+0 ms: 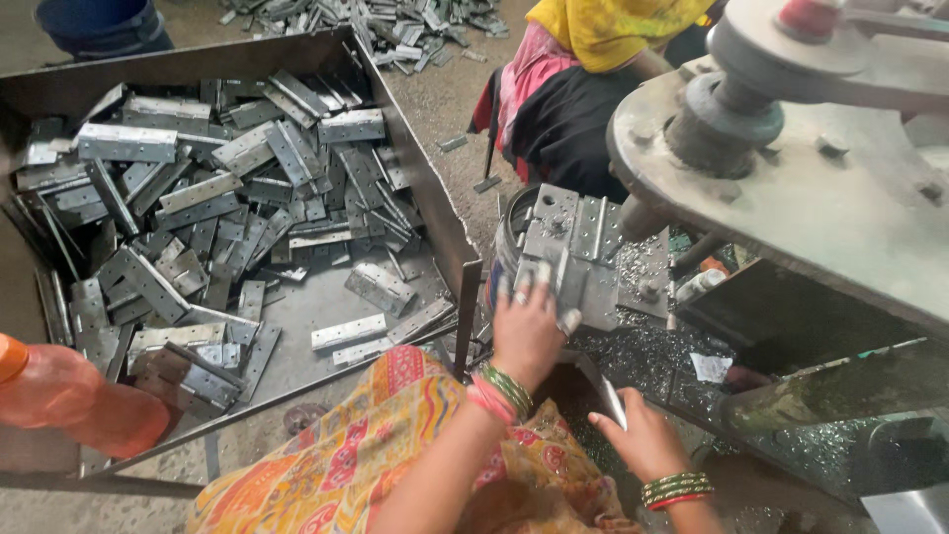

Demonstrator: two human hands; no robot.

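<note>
Plates look stiff, heavy, sharp-edged — we'd grip flat faces; left hand presses them, fingers spread; right hand, nearer us, pinches a metal strip.

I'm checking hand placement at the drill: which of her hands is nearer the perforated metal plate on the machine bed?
Left. The left hand rests its fingers on the perforated plate. The right hand is lower, apart from it, holding a thin metal strip.

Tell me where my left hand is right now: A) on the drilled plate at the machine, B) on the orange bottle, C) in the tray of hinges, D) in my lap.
A: the left hand lies flat, fingers spread, on the drilled plate under the machine, apart from the tray.
</note>
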